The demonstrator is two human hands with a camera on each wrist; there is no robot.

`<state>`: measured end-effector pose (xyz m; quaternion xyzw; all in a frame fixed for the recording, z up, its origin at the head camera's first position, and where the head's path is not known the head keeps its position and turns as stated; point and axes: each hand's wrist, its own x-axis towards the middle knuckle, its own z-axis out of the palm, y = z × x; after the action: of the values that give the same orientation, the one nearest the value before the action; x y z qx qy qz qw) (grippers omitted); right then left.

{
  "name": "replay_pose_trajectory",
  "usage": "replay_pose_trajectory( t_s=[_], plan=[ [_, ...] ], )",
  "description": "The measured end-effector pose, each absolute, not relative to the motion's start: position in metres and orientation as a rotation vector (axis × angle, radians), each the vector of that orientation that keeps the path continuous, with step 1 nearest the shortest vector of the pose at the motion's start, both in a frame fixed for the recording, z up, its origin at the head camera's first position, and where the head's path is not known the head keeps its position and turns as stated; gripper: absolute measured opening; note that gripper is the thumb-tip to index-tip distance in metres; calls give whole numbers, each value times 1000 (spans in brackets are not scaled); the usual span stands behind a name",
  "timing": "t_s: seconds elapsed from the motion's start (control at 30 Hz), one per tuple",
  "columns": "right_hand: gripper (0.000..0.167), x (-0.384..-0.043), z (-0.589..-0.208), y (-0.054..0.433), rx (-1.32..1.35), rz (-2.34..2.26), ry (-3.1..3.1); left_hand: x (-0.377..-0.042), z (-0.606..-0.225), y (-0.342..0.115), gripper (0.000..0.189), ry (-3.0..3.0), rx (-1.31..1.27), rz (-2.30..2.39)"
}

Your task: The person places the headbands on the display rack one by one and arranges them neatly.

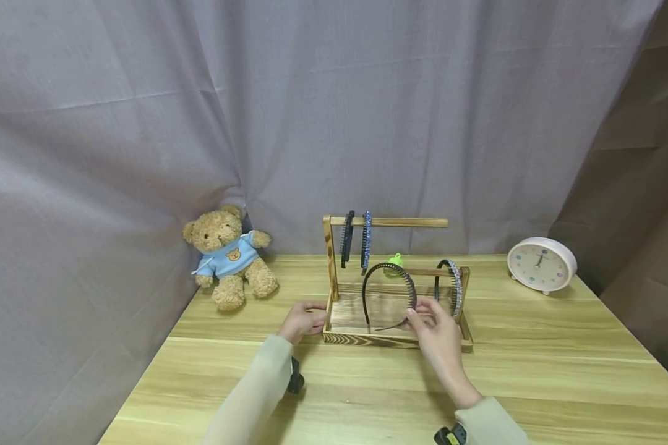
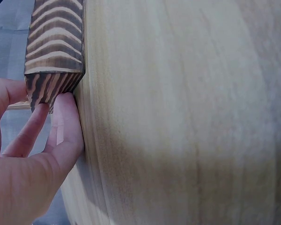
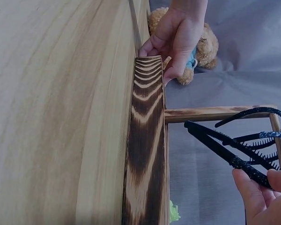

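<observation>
A two-tier wooden stand (image 1: pixel 398 339) with a tray base sits on the table. My left hand (image 1: pixel 302 321) grips its left end, and the left wrist view shows fingertips against the striped end (image 2: pixel 54 86). Above the tray, my right hand (image 1: pixel 438 337) pinches a black toothed headband (image 1: pixel 409 287) near one end, its arch upward. A dark headband (image 1: pixel 347 238) and a blue glittery headband (image 1: pixel 367 241) hang from the stand's upper bar (image 1: pixel 412 222). On the lower bar, at right, hangs a silvery glitter headband (image 1: pixel 454 287), partly hidden by my right hand.
A teddy bear (image 1: pixel 225 256) in a blue top sits at the back left of the table (image 1: pixel 562 358). A white clock (image 1: pixel 542 264) stands at the back right. Behind the stand is a small bright green object (image 1: pixel 395 262). Grey curtain (image 1: pixel 367 123) closes off the back.
</observation>
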<state>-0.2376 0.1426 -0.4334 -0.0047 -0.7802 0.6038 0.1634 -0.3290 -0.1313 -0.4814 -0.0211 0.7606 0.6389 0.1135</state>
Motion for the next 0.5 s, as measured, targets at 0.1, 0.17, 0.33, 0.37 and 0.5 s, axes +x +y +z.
replay_pose_trajectory(
  t_s=[0.1, 0.17, 0.33, 0.37, 0.5],
  plan=[
    [34, -239, -434, 142, -24, 1713, -2218, -328, -481, -131, 39, 2239, -64, 1870],
    [34, -241, -434, 141, -36, 1723, -2206, -328, -481, -131, 40, 2241, -63, 1869],
    [32, -244, -435, 141, -40, 1749, -2163, -328, -480, -131, 40, 2239, -65, 1869],
    [32, -244, -435, 141, -38, 1757, -2152, -328, -480, -131, 40, 2240, -66, 1868],
    [33, -244, -435, 141, -39, 1776, -2132, -329, -482, -132, 39, 2239, -68, 1868]
  ],
)
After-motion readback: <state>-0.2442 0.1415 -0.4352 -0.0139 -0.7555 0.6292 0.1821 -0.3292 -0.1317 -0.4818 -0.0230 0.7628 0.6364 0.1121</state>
